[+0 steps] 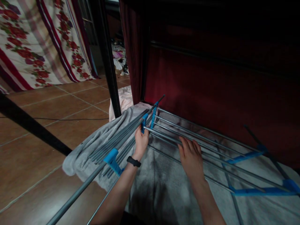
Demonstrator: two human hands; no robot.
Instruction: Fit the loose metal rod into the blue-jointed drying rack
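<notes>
My left hand (141,142), a black band (133,161) on its wrist, is closed around a blue plastic bracket (144,118) where metal rods meet it. My right hand (191,153) lies over the grey metal rods (231,166), its fingers curled around one; their tips are partly hidden. These rods run right to blue end pieces (264,191) and look like part of a clothes drying rack. Beside my left hand, a bundle of loose rods (117,137) rests on the grey blanket (161,178). Another blue bracket (113,160) sits on a long pole (77,195) at lower left.
Black metal posts (107,62) stand at left, one slanting down to the blanket. Behind the rods hangs a dark red cloth (199,90). A flowered curtain (44,43) reaches the brown tiled floor (56,106), where a thin cable (70,119) lies. Clothes (120,59) are piled farther back.
</notes>
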